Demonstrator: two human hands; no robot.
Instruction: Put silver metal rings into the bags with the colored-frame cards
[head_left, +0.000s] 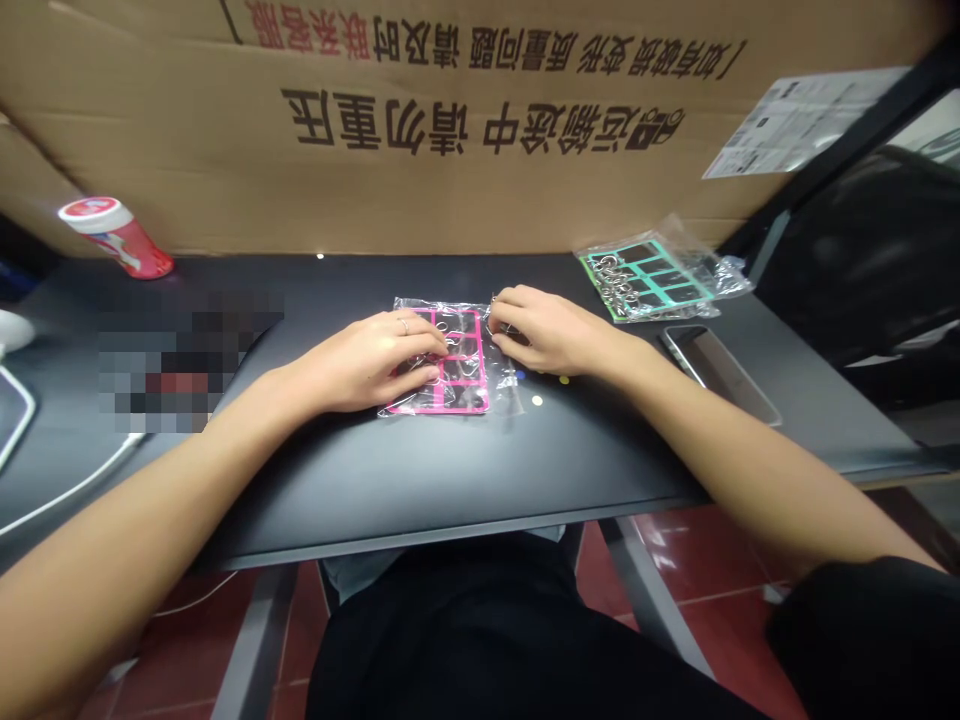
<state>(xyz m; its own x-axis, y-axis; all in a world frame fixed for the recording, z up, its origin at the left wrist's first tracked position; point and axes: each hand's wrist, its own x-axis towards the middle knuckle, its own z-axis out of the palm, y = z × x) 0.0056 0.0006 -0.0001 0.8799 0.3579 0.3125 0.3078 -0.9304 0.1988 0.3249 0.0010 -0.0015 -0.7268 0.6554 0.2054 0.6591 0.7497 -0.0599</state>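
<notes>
A pink-framed card with dark panels (470,375) lies flat on the desk inside a clear plastic bag (506,392). My left hand (379,355) rests on the card's left part, fingers stretched over the plastic. Small silvery rings show near its fingertips. At the bag's right end, my right hand (536,328) has its fingers curled and pinched together. A bit of shiny metal glints at those fingertips, but what they hold is mostly hidden. Small round coloured pieces lie below the right hand, among them a pale disc (537,400) and a yellow disc (564,380).
Behind the dark desk (360,470) stands a large cardboard box (450,200). A green-framed pack with silver rings (649,275) lies at the back right, with a phone (720,375) nearer. A red-and-white bottle (120,238) and a white cable (82,490) are on the left.
</notes>
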